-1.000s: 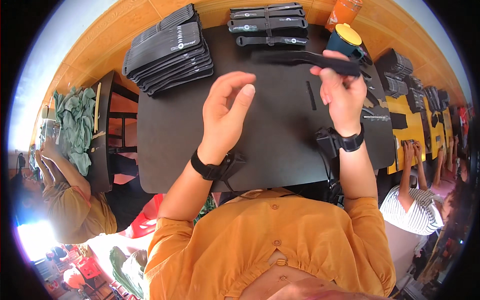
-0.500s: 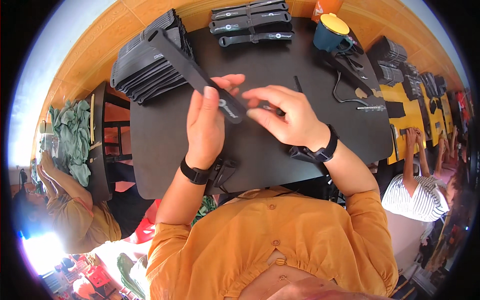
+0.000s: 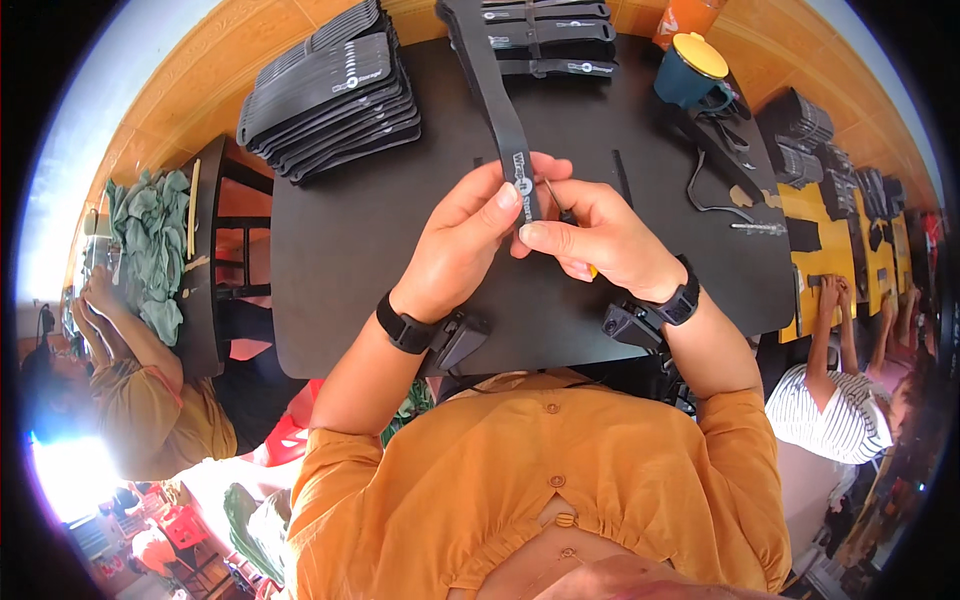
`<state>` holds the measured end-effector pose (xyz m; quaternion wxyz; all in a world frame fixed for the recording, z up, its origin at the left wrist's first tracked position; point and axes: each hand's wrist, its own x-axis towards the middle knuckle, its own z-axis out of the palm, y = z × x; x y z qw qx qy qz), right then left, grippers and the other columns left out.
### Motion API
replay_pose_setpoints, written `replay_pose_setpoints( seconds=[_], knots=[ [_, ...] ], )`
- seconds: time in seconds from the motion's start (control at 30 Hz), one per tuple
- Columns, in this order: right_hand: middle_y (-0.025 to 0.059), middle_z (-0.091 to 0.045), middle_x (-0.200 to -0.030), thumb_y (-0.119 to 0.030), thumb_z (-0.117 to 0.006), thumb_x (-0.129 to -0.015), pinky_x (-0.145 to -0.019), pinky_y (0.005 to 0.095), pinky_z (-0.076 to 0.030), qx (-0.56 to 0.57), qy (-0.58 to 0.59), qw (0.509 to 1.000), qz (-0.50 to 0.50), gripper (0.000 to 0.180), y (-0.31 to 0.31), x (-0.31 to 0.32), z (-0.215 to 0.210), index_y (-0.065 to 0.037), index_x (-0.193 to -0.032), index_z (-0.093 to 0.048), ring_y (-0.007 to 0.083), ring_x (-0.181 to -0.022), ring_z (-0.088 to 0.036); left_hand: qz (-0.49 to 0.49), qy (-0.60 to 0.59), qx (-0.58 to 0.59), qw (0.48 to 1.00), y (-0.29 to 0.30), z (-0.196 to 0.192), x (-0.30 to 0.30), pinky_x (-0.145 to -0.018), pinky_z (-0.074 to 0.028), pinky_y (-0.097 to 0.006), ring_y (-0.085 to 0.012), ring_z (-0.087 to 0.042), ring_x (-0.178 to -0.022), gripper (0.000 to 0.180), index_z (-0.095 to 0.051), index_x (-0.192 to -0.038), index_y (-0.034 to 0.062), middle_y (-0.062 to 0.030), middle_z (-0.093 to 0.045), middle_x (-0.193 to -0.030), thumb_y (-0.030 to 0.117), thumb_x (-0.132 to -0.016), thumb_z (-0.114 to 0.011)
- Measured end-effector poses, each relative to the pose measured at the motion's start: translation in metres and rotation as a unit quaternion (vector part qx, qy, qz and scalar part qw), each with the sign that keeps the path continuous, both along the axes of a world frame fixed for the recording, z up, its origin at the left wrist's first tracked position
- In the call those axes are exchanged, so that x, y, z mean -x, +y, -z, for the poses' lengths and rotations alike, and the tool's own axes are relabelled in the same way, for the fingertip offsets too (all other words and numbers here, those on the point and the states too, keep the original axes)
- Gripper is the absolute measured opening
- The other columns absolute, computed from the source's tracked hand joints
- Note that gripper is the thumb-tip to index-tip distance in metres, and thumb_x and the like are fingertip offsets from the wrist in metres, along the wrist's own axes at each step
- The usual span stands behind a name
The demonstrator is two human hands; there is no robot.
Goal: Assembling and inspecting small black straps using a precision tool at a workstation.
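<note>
Left hand: fingers clamped on lower end of a strap, thumb on white print.
Right hand: fingers curled round a slim tool, thumb tip at strap's end.
Strap position: held up over desk, flat, matte black.
Desk: smooth, dark, rounded corner; fanned stack of similar straps at left.
Hard to see: tool mostly hidden, thin shaft and yellow bit show; strap's far end meets view's top edge.
</note>
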<state>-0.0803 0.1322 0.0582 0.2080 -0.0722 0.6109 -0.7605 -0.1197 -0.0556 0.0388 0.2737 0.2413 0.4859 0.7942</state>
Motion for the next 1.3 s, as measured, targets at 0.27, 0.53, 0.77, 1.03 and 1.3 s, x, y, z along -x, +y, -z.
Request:
replay_pose_setpoints(
  seconds=[0.27,0.53,0.77,1.03,1.3],
  knots=[
    [0.0028,-0.066,-0.081,-0.027,-0.062,-0.098,-0.045,0.0179,-0.036,0.036,-0.029,0.999,-0.013,0.024,0.004,-0.001,0.002,-0.004,-0.103,-0.064,0.0024,-0.052,-0.046,0.002,0.024,-0.045,0.999,0.003,0.004,-0.001,-0.080,-0.047,-0.026,-0.0129,-0.056,-0.090,0.045,-0.048,-0.139,-0.0008,-0.0074,-0.061,-0.117,0.025,-0.102,-0.053],
    [0.0035,-0.065,-0.082,-0.018,-0.054,-0.101,-0.051,0.0238,-0.045,-0.132,0.128,0.978,0.094,0.018,0.001,-0.006,-0.004,-0.001,-0.107,-0.060,0.0090,-0.056,-0.054,-0.055,-0.031,-0.082,0.995,-0.005,0.002,0.011,-0.094,-0.047,-0.036,-0.0209,-0.059,-0.104,0.046,-0.041,-0.143,-0.0027,-0.0155,-0.059,-0.124,0.017,-0.103,-0.049],
    [0.0049,-0.064,-0.073,-0.012,-0.058,-0.098,-0.054,0.0245,-0.047,-0.203,0.193,0.954,0.105,0.011,0.001,-0.010,-0.011,-0.002,-0.102,-0.062,0.0111,-0.059,-0.059,-0.058,-0.046,-0.090,0.993,-0.009,-0.007,0.007,-0.092,-0.048,-0.035,-0.0205,-0.059,-0.103,0.049,-0.038,-0.144,-0.0060,-0.0160,-0.060,-0.123,0.020,-0.103,-0.048],
    [0.0072,-0.063,-0.071,-0.009,-0.063,-0.094,-0.056,0.0249,-0.046,-0.221,0.260,0.933,0.113,0.009,-0.002,-0.013,-0.006,-0.002,-0.099,-0.064,0.0135,-0.060,-0.059,-0.016,-0.063,-0.104,0.992,-0.011,-0.006,0.010,-0.090,-0.049,-0.034,-0.0209,-0.059,-0.101,0.056,-0.035,-0.143,-0.0104,-0.0152,-0.060,-0.119,0.026,-0.102,-0.049],
    [0.0068,-0.062,-0.071,-0.007,-0.063,-0.094,-0.056,0.0248,-0.046,-0.210,0.267,0.934,0.112,0.008,-0.002,-0.014,-0.005,-0.001,-0.098,-0.064,0.0133,-0.060,-0.058,0.030,-0.095,-0.144,0.985,-0.013,-0.001,0.014,-0.092,-0.048,-0.035,-0.0219,-0.061,-0.101,0.046,-0.042,-0.140,-0.0071,-0.0149,-0.062,-0.117,0.023,-0.105,-0.044]
  ],
)
